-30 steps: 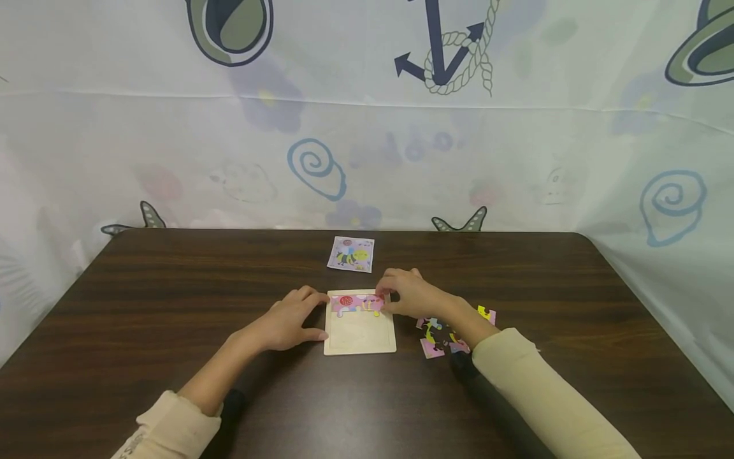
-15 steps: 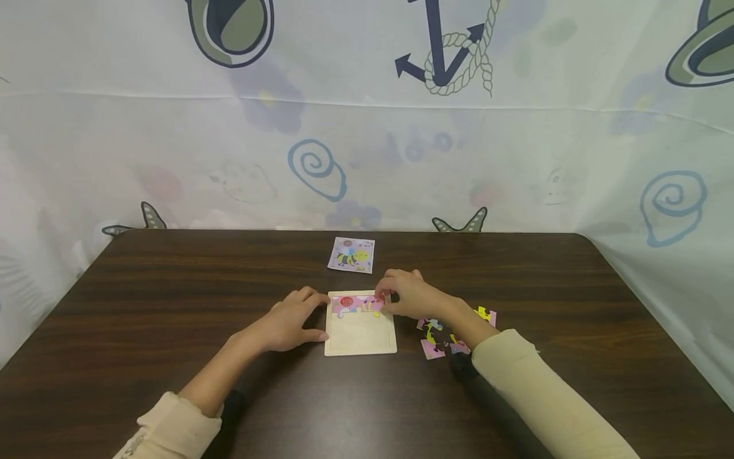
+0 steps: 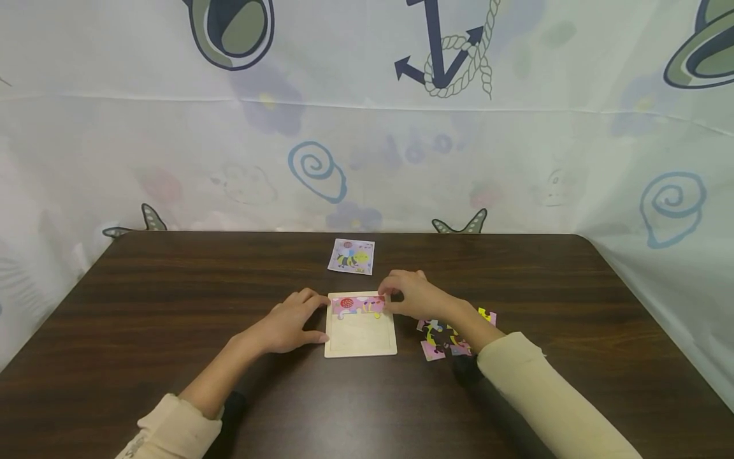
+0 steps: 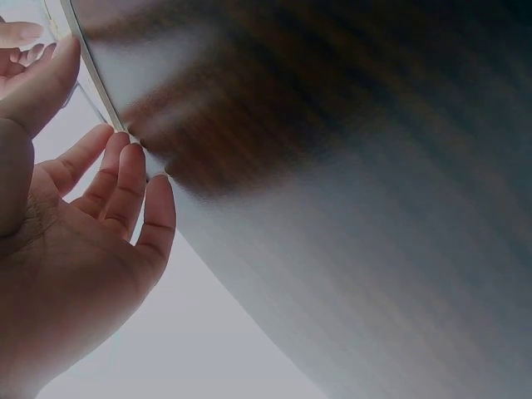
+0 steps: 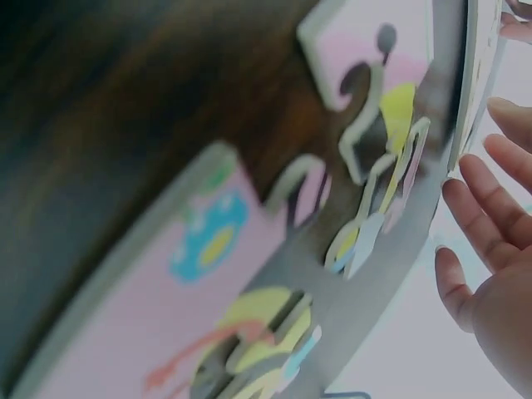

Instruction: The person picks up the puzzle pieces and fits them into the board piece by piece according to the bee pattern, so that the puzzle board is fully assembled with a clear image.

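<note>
A square wooden puzzle tray (image 3: 360, 335) lies on the dark table, with pink puzzle pieces (image 3: 354, 305) forming a row along its top. My left hand (image 3: 289, 325) rests at the tray's left side, thumb and forefinger spread along the edge. In the left wrist view its fingers (image 4: 129, 187) are loosely bent beside the tray rim (image 4: 98, 83). My right hand (image 3: 415, 294) reaches to the tray's upper right corner, where thumb and forefinger pinch the end piece of the row. Its fingertips partly cover that corner.
Several loose puzzle pieces (image 3: 432, 350) lie right of the tray, partly under the right forearm; the right wrist view shows a pink piece (image 5: 125, 307) up close. A bee picture card (image 3: 352, 256) lies behind the tray. A patterned cloth (image 3: 378, 153) hangs beyond the table.
My right thumb and forefinger have shifted very slightly right at the tray's corner, uncovering a bit more of the row. The left hand stays at the tray's left edge.
</note>
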Available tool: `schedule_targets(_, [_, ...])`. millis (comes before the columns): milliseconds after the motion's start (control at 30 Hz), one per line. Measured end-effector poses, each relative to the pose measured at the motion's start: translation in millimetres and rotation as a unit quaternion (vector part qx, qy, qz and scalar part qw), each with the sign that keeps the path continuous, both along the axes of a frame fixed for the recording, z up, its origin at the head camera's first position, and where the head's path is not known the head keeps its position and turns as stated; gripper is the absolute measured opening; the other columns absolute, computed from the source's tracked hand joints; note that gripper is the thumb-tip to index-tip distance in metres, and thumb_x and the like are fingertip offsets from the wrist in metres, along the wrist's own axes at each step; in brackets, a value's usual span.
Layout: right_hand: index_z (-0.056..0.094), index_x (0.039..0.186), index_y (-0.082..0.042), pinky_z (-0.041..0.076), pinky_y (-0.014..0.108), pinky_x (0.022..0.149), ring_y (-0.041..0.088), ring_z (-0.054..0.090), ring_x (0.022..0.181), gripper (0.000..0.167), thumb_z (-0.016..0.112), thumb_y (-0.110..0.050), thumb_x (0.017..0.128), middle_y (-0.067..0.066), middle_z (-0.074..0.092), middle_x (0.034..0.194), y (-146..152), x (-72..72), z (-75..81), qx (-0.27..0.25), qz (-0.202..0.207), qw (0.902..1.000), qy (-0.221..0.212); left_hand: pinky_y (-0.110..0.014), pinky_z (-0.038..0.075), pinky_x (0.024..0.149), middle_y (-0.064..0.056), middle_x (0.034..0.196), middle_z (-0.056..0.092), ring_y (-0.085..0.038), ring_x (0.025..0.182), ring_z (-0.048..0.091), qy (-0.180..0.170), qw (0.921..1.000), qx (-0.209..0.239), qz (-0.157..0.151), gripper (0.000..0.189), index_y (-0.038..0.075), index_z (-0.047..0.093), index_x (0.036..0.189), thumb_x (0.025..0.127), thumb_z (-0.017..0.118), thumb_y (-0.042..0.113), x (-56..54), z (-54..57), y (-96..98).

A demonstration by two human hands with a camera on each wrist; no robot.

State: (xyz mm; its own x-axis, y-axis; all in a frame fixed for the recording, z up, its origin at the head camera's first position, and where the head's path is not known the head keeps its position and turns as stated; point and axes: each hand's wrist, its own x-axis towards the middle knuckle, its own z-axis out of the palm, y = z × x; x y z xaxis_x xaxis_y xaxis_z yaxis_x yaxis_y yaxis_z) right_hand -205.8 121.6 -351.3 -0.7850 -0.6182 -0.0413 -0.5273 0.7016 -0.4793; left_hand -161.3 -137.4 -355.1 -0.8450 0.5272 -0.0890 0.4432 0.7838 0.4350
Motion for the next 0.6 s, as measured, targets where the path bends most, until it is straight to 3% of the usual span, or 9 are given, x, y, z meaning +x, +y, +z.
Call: schedule_targets(600, [0.064, 0.104, -0.005, 0.028, 0.05, 0.088, 0.021, 0.056, 0.094, 0.024, 0.068, -0.016, 0.082, 0.004, 0.06, 0.097, 45, 4.2, 7.8, -0.002, -0.001, 0.9999, 0.015, -0.054, 0.036, 0.087, -0.013, 0.119, 0.047, -0.032, 0.111, 0.043, 0.003, 1.0, -0.001, 0.0, 0.059, 0.005, 0.048, 0.127, 0.079, 0.071, 0.031, 0.6, 0.7, 0.5])
